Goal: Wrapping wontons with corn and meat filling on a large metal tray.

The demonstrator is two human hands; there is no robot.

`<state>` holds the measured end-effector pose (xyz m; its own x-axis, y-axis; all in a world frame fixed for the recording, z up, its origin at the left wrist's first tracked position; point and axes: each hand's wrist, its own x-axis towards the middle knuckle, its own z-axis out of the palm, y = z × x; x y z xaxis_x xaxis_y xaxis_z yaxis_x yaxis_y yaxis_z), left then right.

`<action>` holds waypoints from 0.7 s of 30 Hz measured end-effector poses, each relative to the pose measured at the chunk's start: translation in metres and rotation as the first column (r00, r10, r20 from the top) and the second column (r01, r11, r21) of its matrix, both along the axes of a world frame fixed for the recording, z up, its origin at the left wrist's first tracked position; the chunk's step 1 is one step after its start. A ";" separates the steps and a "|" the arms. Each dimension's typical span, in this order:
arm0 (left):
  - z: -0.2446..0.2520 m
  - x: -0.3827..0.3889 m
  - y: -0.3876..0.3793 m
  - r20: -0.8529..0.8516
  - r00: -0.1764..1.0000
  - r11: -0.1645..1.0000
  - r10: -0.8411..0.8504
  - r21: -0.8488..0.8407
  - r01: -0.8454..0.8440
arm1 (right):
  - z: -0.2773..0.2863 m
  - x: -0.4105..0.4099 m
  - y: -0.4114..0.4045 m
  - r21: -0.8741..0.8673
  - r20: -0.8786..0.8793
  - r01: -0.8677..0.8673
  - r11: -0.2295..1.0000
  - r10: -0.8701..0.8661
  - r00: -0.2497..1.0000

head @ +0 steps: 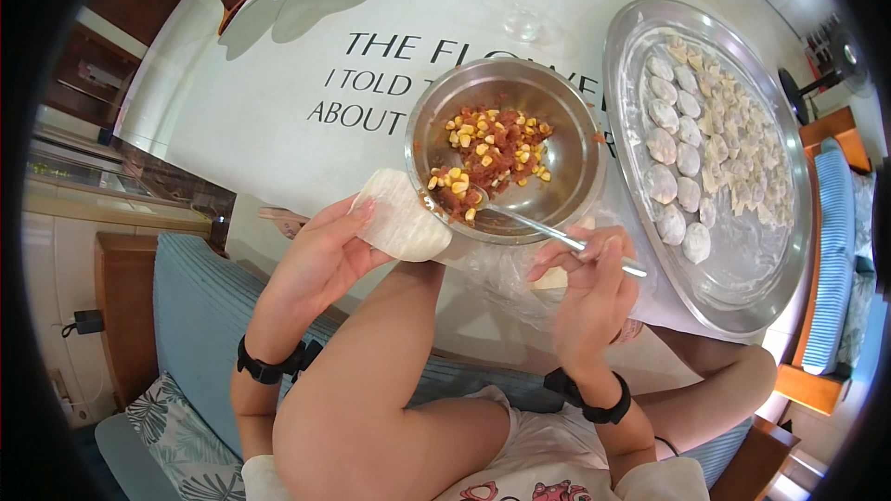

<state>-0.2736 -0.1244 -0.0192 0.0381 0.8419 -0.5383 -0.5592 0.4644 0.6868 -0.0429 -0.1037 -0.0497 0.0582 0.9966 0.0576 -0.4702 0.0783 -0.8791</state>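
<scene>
My left hand (330,243) holds a thin, pale dough wrapper (402,217) flat by its left side, against the near left rim of a steel bowl (557,195). In my right hand (592,271) is a metal spoon (536,224), its handle slanting over the bowl's near rim. The spoon's tip is in the filling (494,142), a mix of reddish minced meat and yellow corn kernels. A lump of that filling (456,188) covers the spoon's bowl near the left inner wall.
Right of the bowl, a large oval metal tray (738,278) carries floured dumplings (661,146) and many small folded wontons (745,153). Clear plastic wrap (501,278) lies at the table's near edge, by my right hand. A clear glass (521,24) stands behind the bowl.
</scene>
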 end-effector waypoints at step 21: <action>0.036 0.025 0.056 -0.143 0.988 0.953 -0.053 0.290 0.093 | 0.038 0.042 0.052 0.099 -0.049 -0.072 0.993 0.077 0.996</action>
<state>-0.2488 -0.0681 0.0168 0.0509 0.9613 -0.2707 -0.4265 0.2660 0.8645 -0.0005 -0.0520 -0.0118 -0.0101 0.9882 0.1529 -0.5231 0.1251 -0.8431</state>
